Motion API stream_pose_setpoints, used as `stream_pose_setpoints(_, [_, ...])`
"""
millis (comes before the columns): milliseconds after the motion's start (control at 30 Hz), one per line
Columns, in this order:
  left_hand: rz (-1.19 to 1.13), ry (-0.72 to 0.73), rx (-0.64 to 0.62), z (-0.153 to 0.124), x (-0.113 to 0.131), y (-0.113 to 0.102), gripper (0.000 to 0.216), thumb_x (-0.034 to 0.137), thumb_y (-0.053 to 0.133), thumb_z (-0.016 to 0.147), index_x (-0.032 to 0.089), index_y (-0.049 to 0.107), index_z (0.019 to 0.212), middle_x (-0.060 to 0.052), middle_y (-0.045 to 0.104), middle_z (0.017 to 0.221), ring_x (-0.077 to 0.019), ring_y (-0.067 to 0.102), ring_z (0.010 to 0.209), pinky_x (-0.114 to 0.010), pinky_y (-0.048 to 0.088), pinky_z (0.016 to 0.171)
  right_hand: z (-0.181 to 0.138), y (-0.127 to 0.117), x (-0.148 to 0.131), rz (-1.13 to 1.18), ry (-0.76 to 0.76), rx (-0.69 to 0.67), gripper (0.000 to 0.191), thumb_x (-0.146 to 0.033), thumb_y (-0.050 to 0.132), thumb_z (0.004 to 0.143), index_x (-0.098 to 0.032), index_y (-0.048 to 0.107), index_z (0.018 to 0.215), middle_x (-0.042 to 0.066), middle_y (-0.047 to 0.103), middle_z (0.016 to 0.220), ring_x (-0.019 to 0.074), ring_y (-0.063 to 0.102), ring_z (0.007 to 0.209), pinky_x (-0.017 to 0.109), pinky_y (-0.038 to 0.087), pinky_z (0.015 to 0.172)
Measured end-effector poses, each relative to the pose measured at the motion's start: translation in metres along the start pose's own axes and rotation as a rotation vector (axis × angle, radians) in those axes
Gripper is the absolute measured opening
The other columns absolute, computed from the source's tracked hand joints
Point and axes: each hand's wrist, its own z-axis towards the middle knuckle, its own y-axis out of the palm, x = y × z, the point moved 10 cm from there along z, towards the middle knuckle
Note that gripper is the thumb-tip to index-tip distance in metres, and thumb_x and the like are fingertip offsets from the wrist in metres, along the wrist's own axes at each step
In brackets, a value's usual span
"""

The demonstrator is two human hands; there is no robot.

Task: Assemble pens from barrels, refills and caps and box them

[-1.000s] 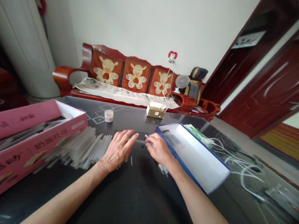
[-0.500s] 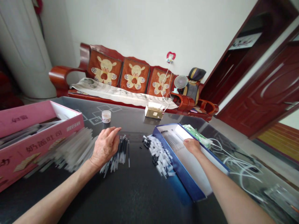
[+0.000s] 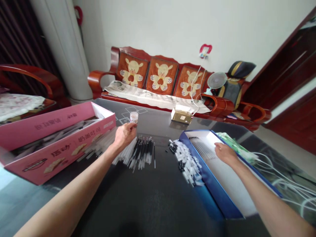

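Note:
My left hand point(image 3: 125, 134) is bent, its fingers curled together at the near side of a small round jar point(image 3: 134, 116). Whether the fingertips touch the jar is hard to see, and anything in them is hidden. Beneath and right of this hand lie black-tipped pen refills point(image 3: 144, 151) and clear plastic tubes point(image 3: 101, 144). Over a long blue box point(image 3: 217, 187) with a white inside, my right hand point(image 3: 225, 153) reaches in near its far end. A row of thin refills point(image 3: 202, 147) lies there, left of the hand. Its fingers are mostly out of sight.
White and black small caps point(image 3: 189, 161) are heaped along the blue box's left side. A pink carton point(image 3: 74, 141) with dark slim pieces stands at left. Farther back is a gold tissue box point(image 3: 182, 116). White cables point(image 3: 288, 187) and a green packet point(image 3: 237, 146) lie at right.
The view has turned left. My left hand has moved from above the refills to the jar, its fingers more curled. My right hand stays in the blue box.

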Motion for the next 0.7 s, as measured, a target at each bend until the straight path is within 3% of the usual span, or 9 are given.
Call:
stream_pose_setpoints(100, [0.121,0.013,-0.182,0.004,0.000,0.009,0.035,0.026,0.046,0.081,0.023,0.069,0.107,-0.004,0.073,0.092,-0.0196,0.066,0.090,-0.025,0.048,0.081,-0.031,-0.050,-0.057,0.302,-0.143,0.296,0.034,-0.026,0.044,0.083,-0.016,0.067,0.106,0.011,0.070,0.106,0.0233,0.066,0.096,0.035,0.049,0.086])
stream_pose_setpoints(167, [0.166,0.031,-0.231,0.000,0.000,0.010,0.034,0.027,0.047,0.080,0.023,0.070,0.105,-0.004,0.073,0.089,-0.0197,0.067,0.088,-0.025,0.048,0.079,-0.065,-0.067,-0.103,0.590,-0.277,0.428,0.033,-0.030,0.046,0.084,-0.018,0.064,0.109,0.009,0.072,0.098,0.0207,0.068,0.090,0.033,0.052,0.083])
stream_pose_setpoints(233, [0.197,0.036,-0.248,-0.010,-0.002,0.009,0.033,0.026,0.048,0.080,0.022,0.070,0.104,-0.004,0.072,0.086,-0.0202,0.067,0.086,-0.025,0.049,0.078,-0.097,-0.059,-0.149,0.782,-0.350,0.442,0.030,-0.031,0.046,0.086,-0.019,0.064,0.108,0.007,0.072,0.094,0.0187,0.069,0.082,0.031,0.054,0.076])
stream_pose_setpoints(333, [0.254,0.038,-0.256,-0.033,-0.006,0.012,0.033,0.025,0.047,0.082,0.021,0.068,0.106,-0.007,0.070,0.095,-0.0211,0.065,0.089,-0.027,0.049,0.078,-0.132,-0.022,-0.204,0.937,-0.431,0.368,0.026,-0.028,0.046,0.087,-0.019,0.063,0.105,0.008,0.071,0.094,0.0184,0.069,0.083,0.031,0.056,0.074])
stream_pose_setpoints(400, [0.284,0.054,-0.259,-0.047,-0.006,0.016,0.031,0.027,0.049,0.083,0.022,0.066,0.108,-0.008,0.067,0.101,-0.0217,0.064,0.092,-0.028,0.049,0.078,-0.143,0.004,-0.216,0.995,-0.401,0.353,0.026,-0.026,0.045,0.087,-0.018,0.062,0.104,0.009,0.071,0.095,0.0194,0.068,0.086,0.032,0.056,0.075])
stream_pose_setpoints(533, [0.358,0.187,-0.173,-0.066,0.006,0.018,0.029,0.036,0.055,0.083,0.022,0.064,0.108,-0.010,0.062,0.101,-0.0261,0.057,0.098,-0.032,0.049,0.076,-0.142,0.040,-0.206,1.105,-0.228,0.297,0.029,-0.026,0.043,0.085,-0.017,0.062,0.104,0.010,0.071,0.094,0.0199,0.069,0.083,0.034,0.057,0.074])
stream_pose_setpoints(700, [0.367,0.237,-0.173,-0.073,0.011,0.023,0.024,0.031,0.056,0.084,0.023,0.062,0.106,-0.010,0.059,0.097,-0.0237,0.056,0.093,-0.030,0.048,0.073,-0.134,0.049,-0.202,1.141,-0.166,0.202,0.028,-0.028,0.043,0.083,-0.017,0.064,0.099,0.008,0.072,0.089,0.0188,0.070,0.076,0.031,0.057,0.067])
